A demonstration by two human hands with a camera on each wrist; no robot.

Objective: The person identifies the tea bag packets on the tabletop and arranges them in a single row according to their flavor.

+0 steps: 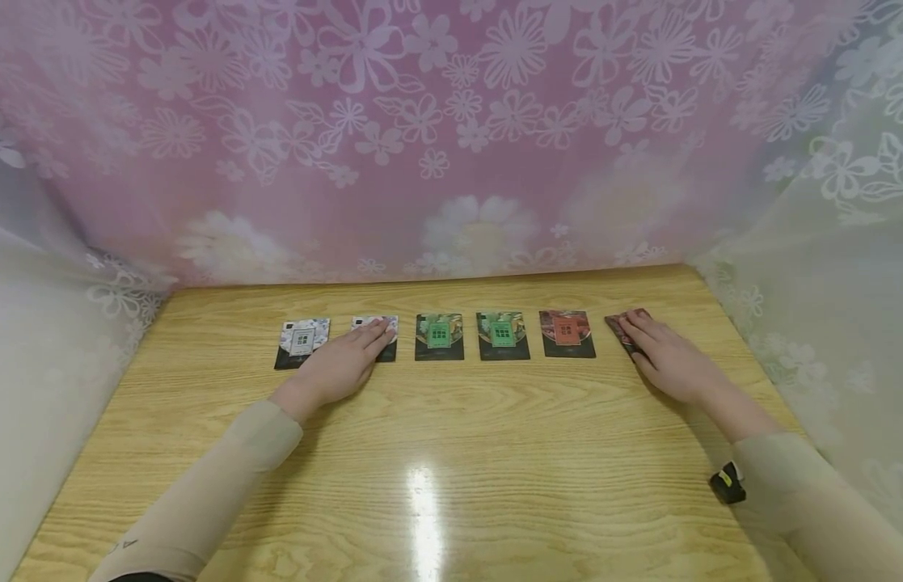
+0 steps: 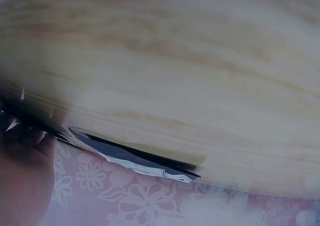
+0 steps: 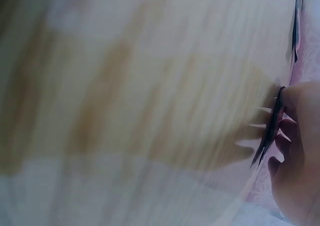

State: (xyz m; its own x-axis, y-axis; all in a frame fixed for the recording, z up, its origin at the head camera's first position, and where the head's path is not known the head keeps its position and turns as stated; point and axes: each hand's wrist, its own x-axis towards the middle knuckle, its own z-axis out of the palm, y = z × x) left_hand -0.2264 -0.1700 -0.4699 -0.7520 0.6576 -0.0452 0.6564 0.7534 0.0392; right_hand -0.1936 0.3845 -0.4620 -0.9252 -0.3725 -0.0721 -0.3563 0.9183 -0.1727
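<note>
Six cards lie in a row on the tabletop [image 1: 451, 453]. The left hand [image 1: 342, 365] lies flat on the second card [image 1: 389, 335]; the right hand [image 1: 665, 360] flat on the skewed end card [image 1: 620, 325]. Light, even fingertip pressure should slide each straight without lifting an edge.

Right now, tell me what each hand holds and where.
Neither lifts anything: left hand rests flat on the second card; right hand touches the tilted red card.

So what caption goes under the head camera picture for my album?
Six cards in a row on a wooden table, left hand on the second card, right hand on the last card.
</note>
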